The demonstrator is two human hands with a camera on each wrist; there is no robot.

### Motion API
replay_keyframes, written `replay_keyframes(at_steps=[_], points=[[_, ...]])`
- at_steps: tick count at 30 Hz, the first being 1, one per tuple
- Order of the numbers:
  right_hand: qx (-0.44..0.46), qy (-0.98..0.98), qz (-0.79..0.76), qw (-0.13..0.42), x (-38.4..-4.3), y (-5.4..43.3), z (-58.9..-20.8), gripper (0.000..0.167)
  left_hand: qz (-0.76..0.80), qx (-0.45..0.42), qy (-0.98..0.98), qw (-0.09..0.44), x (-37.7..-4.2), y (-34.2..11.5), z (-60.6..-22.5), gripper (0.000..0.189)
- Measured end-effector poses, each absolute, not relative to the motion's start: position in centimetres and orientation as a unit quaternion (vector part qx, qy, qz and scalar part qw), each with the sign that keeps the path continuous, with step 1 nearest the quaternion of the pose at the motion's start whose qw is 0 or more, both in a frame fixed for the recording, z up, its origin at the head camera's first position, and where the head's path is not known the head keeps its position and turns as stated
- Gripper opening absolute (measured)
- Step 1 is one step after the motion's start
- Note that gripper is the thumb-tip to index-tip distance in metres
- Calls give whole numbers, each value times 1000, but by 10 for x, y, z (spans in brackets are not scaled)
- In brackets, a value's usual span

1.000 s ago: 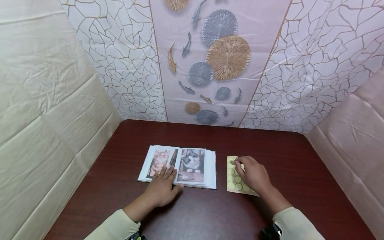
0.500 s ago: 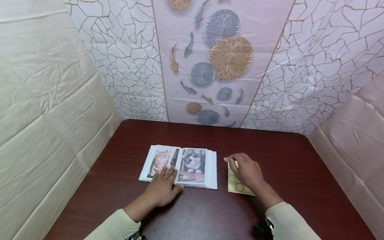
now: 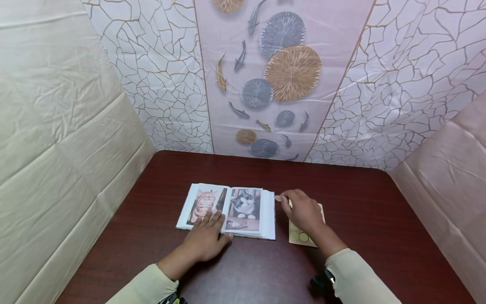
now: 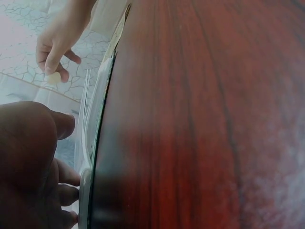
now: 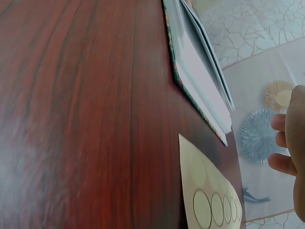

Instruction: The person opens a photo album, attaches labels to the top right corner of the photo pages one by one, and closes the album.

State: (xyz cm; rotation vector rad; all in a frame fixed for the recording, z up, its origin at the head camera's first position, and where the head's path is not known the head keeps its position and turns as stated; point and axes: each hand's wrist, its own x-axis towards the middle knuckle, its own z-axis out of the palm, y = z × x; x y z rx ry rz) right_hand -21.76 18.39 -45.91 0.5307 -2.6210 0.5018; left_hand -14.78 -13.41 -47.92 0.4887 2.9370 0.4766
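Observation:
An open photo album (image 3: 267, 215) lies on the table, showing an orange cat photo (image 3: 204, 202) and a black-and-white cat photo (image 3: 244, 207). My left hand (image 3: 205, 238) rests on its left page with fingers straight, covering the bottom of the orange cat photo. Between thumb and fingertips my right hand (image 3: 303, 211) pinches a small round pale sticker (image 3: 278, 198), held beside the album's right edge. The sticker also shows in the left wrist view as a pale disc (image 4: 53, 78). Beneath the right hand lies a yellowish sticker sheet (image 3: 298, 237) with rows of circles, partly hidden by the hand.
The dark red wooden table (image 3: 250, 274) has rounded far corners. Patterned cloth (image 3: 167, 84) hangs behind it, and pale cloth walls (image 3: 68, 169) stand on the left and right. A dark device (image 3: 322, 282) sits at the right wrist.
My right hand has lifted the round sticker off the sheet and carried it left to the album's right edge. The left hand has stayed on the page.

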Motion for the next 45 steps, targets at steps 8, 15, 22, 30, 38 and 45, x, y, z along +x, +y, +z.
replay_keyframes(at_steps=[8, 15, 22, 30, 38, 45], points=[[204, -940, 177, 209, -224, 171, -459, 16, 153, 162, 973, 66, -147, -134, -479, 74], [215, -933, 177, 226, -227, 164, -462, 15, 155, 161, 972, 67, -148, -135, -480, 74], [218, -931, 175, 235, -233, 157, -463, 14, 158, 162, 972, 66, -147, -135, -478, 73], [210, -939, 167, 214, -236, 150, -461, 17, 154, 161, 972, 69, -147, -136, -479, 73], [205, -944, 159, 204, -241, 141, -462, 19, 159, 162, 972, 67, -146, -136, -477, 72], [215, -938, 155, 221, -246, 133, -464, 17, 154, 165, 972, 65, -148, -136, -478, 73]])
